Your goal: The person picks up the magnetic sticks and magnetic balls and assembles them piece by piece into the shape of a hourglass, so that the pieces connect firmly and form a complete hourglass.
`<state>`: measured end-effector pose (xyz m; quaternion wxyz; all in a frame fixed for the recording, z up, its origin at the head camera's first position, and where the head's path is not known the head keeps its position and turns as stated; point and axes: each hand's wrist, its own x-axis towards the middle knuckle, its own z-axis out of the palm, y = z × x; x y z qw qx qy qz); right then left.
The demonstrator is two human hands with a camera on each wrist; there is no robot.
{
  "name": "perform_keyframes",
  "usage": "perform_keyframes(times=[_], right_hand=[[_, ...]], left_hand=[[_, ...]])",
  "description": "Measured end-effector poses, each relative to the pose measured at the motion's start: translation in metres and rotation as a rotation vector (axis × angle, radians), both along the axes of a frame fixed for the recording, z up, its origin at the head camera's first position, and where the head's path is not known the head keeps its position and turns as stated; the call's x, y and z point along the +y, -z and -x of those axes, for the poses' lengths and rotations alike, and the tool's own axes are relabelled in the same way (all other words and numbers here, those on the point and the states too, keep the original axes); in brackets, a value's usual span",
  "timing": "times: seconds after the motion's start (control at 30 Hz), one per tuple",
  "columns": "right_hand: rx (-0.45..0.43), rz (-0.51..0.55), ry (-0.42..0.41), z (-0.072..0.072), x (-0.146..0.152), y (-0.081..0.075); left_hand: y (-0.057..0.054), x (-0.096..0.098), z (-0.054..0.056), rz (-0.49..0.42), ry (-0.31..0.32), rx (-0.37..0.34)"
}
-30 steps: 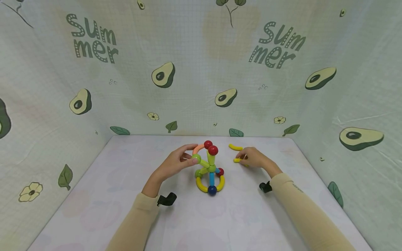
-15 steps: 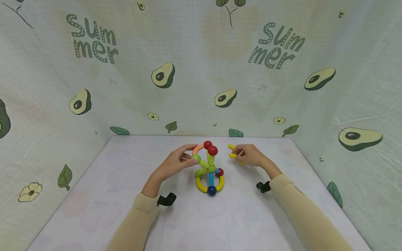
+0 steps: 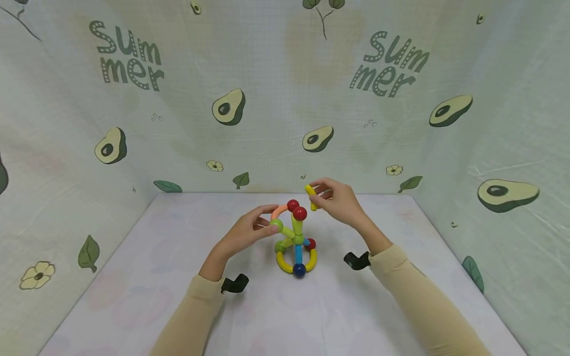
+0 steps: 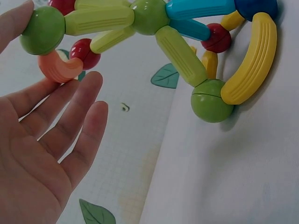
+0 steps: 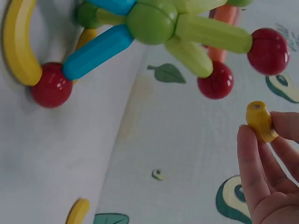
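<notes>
A toy model of balls and ribbed sticks (image 3: 299, 253) stands on the table, its lower part ringed by yellow curved sticks. My left hand (image 3: 245, 231) holds its upper left green ball (image 4: 43, 30); the thumb lies on the ball and the fingers reach behind, by the orange curved stick (image 4: 58, 68). Two red balls top the model, the nearer one (image 3: 300, 213) on a light green stick. My right hand (image 3: 340, 202) pinches a loose yellow curved stick (image 5: 260, 122) between thumb and fingers, raised just right of these red balls and apart from them.
Another yellow curved stick (image 5: 77, 212) lies on the table (image 3: 378, 296) near its back edge; in the head view the right hand hides it. A patterned cloth (image 3: 267, 64) hangs behind and at both sides.
My right hand has lifted one yellow curved stick off the table and brought it up and leftward, close to the model's top. The left hand keeps its hold on the model.
</notes>
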<state>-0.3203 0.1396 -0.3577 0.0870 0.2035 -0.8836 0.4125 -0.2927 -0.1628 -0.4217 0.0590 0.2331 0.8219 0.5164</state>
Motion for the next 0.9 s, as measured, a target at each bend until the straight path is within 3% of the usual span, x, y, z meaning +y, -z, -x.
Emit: perform_keyframes(times=[0.3,0.63,0.9], right_hand=[[0.029,0.093,0.007,-0.007,-0.021,-0.015],[0.049,0.066,0.005,-0.010,-0.025,-0.014],[0.054,0.051,-0.002,-0.010,-0.020,-0.013]], left_hand=[[0.000,-0.001,0.001,-0.011,0.012,0.012],[0.002,0.000,0.001,-0.013,0.013,-0.004],[0.002,0.003,0.000,-0.038,0.051,-0.029]])
